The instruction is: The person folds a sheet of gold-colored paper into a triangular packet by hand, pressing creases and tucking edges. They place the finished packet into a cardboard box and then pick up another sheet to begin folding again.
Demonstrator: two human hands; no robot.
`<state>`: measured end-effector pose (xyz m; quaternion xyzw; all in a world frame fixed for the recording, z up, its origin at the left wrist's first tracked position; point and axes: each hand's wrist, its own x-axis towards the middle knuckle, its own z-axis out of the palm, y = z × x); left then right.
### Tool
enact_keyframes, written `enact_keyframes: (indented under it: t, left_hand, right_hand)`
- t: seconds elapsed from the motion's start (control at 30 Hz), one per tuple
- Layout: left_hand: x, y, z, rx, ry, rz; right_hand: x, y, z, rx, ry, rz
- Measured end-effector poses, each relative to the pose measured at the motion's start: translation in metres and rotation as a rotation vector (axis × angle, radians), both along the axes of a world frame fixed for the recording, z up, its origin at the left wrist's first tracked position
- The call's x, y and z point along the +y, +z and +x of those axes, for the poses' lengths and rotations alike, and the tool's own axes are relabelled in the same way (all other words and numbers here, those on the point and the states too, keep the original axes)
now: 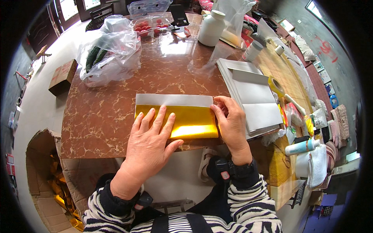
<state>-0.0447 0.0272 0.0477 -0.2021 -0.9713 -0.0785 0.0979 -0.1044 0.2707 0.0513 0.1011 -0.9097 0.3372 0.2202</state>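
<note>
A sheet of gold foil paper (192, 119) lies on the brown marble-patterned table (99, 116) near its front edge. It is folded, with a strip of its white side (174, 99) showing along the far edge. My left hand (153, 139) lies flat on the gold part at the left, fingers spread. At the right edge, my right hand (231, 122) has thumb and forefinger at the sheet's upper corner; the other fingers curl beneath. Right of that hand rests a stack of white paper sheets (259, 113) with fold creases.
A plastic bag with cucumbers (94, 55) sits at the back left, near a clear box of tomatoes (142, 28). A white bottle (211, 27) stands behind. Yellow tape (276, 86) lies at right. On the floor, a cardboard box (43, 174) holds gold foil pieces (59, 186).
</note>
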Motion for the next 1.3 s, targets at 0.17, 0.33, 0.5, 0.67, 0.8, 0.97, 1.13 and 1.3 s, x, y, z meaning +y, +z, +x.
enact_keyframes:
  t: [0.17, 0.33, 0.5, 0.67, 0.8, 0.97, 1.13, 1.3]
  left_hand:
    - [0.003, -0.001, 0.002, -0.012, 0.036, -0.007]
    - [0.005, -0.003, 0.002, 0.005, 0.055, 0.007]
    - [0.005, -0.005, 0.002, 0.019, 0.066, 0.005]
    - [0.006, -0.007, 0.002, 0.011, 0.091, -0.026]
    - [0.006, -0.009, 0.000, 0.044, 0.066, -0.033]
    - [0.004, -0.009, 0.000, 0.018, -0.002, 0.009]
    - [0.006, -0.010, 0.001, 0.099, 0.013, -0.045]
    - [0.005, -0.009, 0.002, 0.023, 0.017, -0.047]
  right_hand:
    - [0.000, 0.008, 0.009, 0.186, 0.023, 0.016]
    - [-0.013, 0.011, 0.035, 0.208, 0.323, 0.116]
    - [-0.030, -0.002, 0.051, 0.156, 0.489, 0.308]
    - [-0.022, -0.009, 0.046, 0.099, 0.432, 0.466]
    - [-0.020, -0.011, 0.045, 0.059, 0.415, 0.511]
    - [-0.014, -0.006, 0.040, 0.009, 0.453, 0.453]
    - [0.002, -0.003, 0.008, 0.074, 0.250, 0.256]
    - [0.004, -0.006, -0.013, 0.024, 0.213, 0.204]
